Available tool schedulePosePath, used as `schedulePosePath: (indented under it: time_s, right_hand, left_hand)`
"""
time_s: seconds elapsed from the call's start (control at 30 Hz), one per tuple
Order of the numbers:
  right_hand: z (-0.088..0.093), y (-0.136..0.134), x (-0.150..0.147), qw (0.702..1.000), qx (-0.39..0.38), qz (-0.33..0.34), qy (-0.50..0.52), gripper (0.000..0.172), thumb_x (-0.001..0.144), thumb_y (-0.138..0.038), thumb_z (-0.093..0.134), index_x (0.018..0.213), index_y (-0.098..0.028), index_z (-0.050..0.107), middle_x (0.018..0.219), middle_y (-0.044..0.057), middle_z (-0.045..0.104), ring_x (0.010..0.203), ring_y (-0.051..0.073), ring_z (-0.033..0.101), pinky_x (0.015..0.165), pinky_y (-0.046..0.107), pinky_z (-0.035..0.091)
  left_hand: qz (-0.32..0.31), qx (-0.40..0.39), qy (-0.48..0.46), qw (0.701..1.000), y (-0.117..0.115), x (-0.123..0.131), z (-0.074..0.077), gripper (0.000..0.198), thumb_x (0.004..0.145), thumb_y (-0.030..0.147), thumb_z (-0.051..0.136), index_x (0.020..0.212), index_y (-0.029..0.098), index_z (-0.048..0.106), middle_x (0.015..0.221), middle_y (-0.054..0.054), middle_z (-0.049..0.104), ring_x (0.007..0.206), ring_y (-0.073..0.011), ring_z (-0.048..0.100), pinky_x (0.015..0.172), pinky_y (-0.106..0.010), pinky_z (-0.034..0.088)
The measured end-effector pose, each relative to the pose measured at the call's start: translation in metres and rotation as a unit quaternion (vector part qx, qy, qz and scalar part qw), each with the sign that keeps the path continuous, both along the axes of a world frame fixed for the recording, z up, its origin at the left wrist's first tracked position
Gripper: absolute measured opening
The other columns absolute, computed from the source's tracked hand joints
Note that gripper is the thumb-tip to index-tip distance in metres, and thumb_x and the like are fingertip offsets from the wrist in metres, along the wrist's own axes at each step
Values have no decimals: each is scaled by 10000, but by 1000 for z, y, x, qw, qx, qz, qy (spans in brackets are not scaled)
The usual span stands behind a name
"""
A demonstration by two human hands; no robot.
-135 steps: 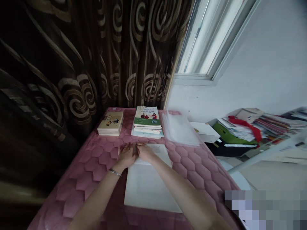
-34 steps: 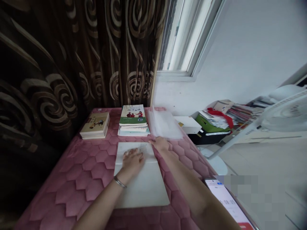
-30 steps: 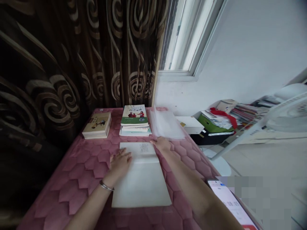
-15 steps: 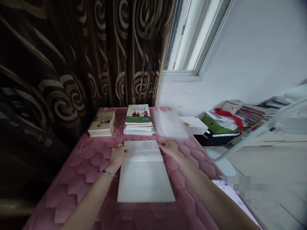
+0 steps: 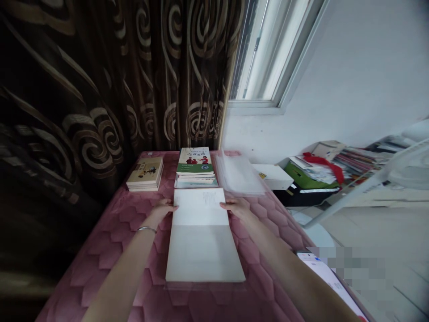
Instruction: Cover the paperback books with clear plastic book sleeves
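Observation:
A large white book (image 5: 203, 243), back cover up and inside a clear sleeve, lies lengthwise on the pink quilted table (image 5: 114, 250). My left hand (image 5: 161, 209) rests at the book's far left edge, fingers stretched flat toward it. My right hand (image 5: 236, 207) touches the far right edge, fingers extended. A thin bangle sits on my left wrist. Neither hand grips anything that I can see.
At the table's far end stand a small tan book stack (image 5: 145, 173), a stack topped by a green-covered book (image 5: 196, 168) and a pile of clear plastic sleeves (image 5: 238, 175). A phone (image 5: 330, 279) lies at the near right edge. Cluttered boxes and papers (image 5: 318, 172) sit on the floor to the right.
My left hand slid off the top of the book to its left edge. The right hand stayed by the right edge. The book has shifted slightly farther away and straightened.

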State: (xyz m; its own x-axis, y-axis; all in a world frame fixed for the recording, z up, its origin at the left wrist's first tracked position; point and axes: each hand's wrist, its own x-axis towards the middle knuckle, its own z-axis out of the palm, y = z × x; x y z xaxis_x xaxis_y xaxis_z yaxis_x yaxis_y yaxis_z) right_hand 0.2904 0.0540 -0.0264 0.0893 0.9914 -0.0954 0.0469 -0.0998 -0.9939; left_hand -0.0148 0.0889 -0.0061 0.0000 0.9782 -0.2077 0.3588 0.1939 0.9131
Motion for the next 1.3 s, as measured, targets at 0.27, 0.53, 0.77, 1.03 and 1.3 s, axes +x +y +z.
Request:
schedulePosePath:
  time_s: [0.27, 0.53, 0.77, 1.03, 1.3]
  right_hand:
    - [12, -18, -1, 999, 40, -17, 24, 425, 445, -481, 851, 685, -158, 716, 717, 53, 729, 663, 199, 647, 694, 333, 495]
    - [13, -38, 1, 996, 76, -29, -24, 465, 483, -591, 801, 582, -192, 583, 628, 22, 677, 580, 162, 596, 595, 294, 471]
    - [12, -97, 9, 965, 191, 14, -180, 252, 703, -460, 712, 623, -226, 659, 744, 70, 715, 732, 227, 657, 684, 354, 511]
    - [-7, -151, 14, 814, 332, 133, -457, 340, 884, -120, 453, 854, -306, 736, 918, 19, 750, 869, 204, 635, 752, 374, 512]
    - [-15, -167, 20, 701, 393, 120, -583, 315, 840, -77, 512, 962, -272, 727, 1009, -11, 741, 910, 167, 617, 867, 349, 456]
  left_hand:
    - [-24, 54, -63, 996, -8, -3, 1, 309, 489, 343, 804, 674, 164, 633, 696, -9, 689, 697, -166, 629, 692, -263, 468]
    - [-29, 120, -56, 991, -32, -11, 11, 200, 546, 307, 750, 613, 177, 614, 652, 9, 661, 649, -152, 594, 666, -257, 451]
    - [-151, 297, 85, 939, -91, -29, 19, 145, 767, 194, 578, 646, 222, 653, 805, -29, 731, 798, -184, 650, 818, -323, 447]
    - [-295, 383, 339, 807, -130, -44, -4, 263, 890, 120, 492, 850, 273, 703, 992, 3, 738, 940, -158, 616, 952, -369, 359]
    - [-352, 527, 446, 632, -142, -48, -12, 260, 934, 111, 425, 1071, 174, 638, 1078, -56, 695, 1014, -166, 592, 1021, -366, 390]
